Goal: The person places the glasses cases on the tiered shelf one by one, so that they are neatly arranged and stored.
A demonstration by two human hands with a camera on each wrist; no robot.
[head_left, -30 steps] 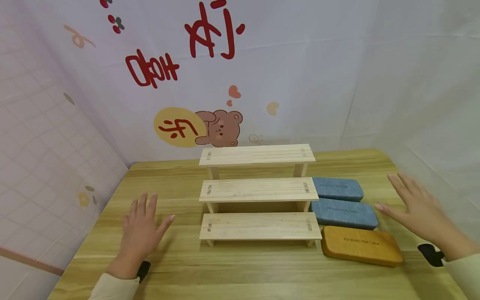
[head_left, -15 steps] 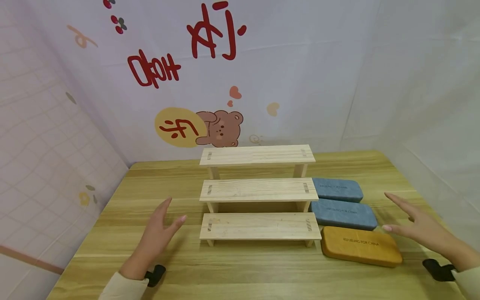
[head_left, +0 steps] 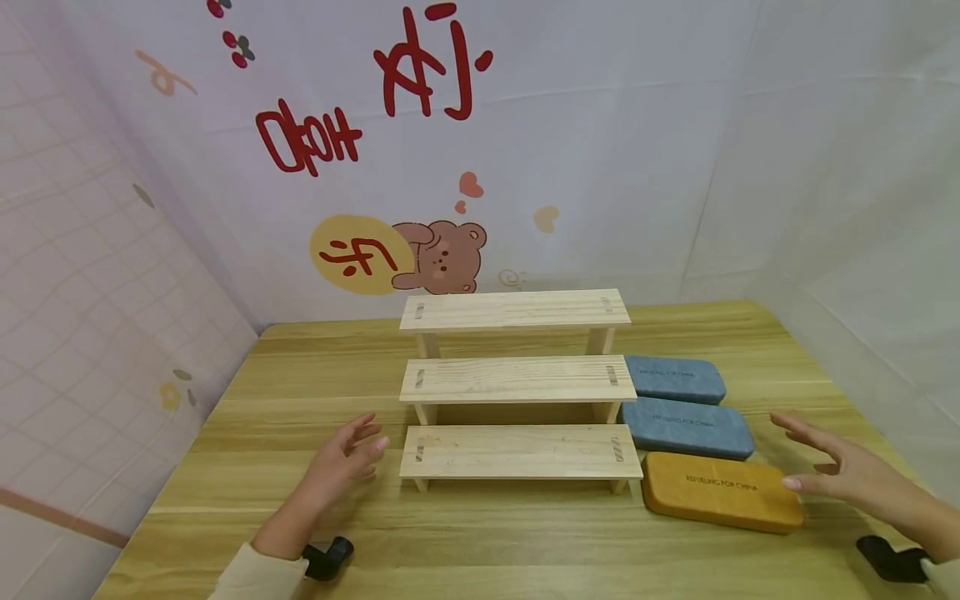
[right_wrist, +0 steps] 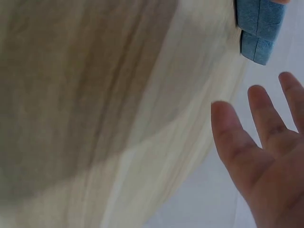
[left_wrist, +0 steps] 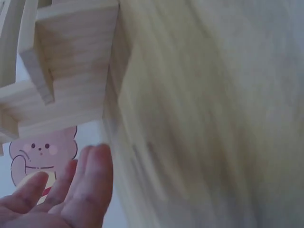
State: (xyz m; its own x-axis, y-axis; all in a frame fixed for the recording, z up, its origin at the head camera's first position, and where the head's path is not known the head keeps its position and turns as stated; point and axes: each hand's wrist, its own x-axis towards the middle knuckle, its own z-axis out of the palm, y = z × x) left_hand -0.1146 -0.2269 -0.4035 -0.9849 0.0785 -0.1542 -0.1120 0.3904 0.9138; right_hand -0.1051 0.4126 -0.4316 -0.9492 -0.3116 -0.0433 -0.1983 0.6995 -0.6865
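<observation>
A pale three-tier wooden stand (head_left: 517, 454) occupies the middle of the table, its shelves bare. To its left hovers my left hand (head_left: 341, 467), fingers loosely bent and holding nothing; the left wrist view shows the stand's side ahead of those fingertips (left_wrist: 99, 154). On the stand's right lie three cases: a mustard-yellow one (head_left: 723, 492) in front, a blue one (head_left: 688, 427) behind it and another blue one (head_left: 675, 377) farther back. My right hand (head_left: 847, 475) is beside the yellow case, thumb overlapping its right end in the head view, with nothing in its grasp.
The wood-grain table (head_left: 517, 554) has a white cloth wall (head_left: 637, 150) behind it, printed with red characters and a bear (head_left: 448, 258). A pale gridded cloth (head_left: 82, 275) borders the left side. Each wrist carries a black mount (head_left: 327, 558).
Both hands have moved down toward the front of the table. My left hand has also shifted right toward the stand, and its fingers have bent. The stand and cases stay put.
</observation>
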